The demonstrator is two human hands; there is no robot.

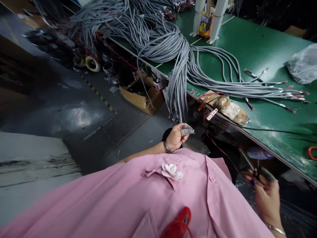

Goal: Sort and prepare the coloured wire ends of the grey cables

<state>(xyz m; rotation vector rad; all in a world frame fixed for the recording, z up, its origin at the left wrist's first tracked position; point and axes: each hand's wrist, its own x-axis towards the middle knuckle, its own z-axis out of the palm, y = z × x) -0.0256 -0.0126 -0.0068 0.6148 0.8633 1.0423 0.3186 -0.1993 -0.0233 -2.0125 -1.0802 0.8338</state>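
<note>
My left hand [176, 137] is closed around the end of a grey cable [180, 118], with fabric covers on some fingers. Short wire tips appear to poke out past its fingertips. That cable comes down from a thick bundle of grey cables [177, 76] hanging over the table's front edge. Low at the right, my right hand [267, 195] grips a dark-handled tool with metal prongs [248, 160], which looks like scissors; its exact kind is blurred. The two hands are well apart.
More cables with stripped ends [294, 96] lie across the green table [262, 39]. Near its edge are a taped cardboard piece [230, 107] and a pink tag [212, 114]. A plastic bag [303, 64] lies right, an open carton [138, 96] below. Something red [179, 221] hangs at my chest.
</note>
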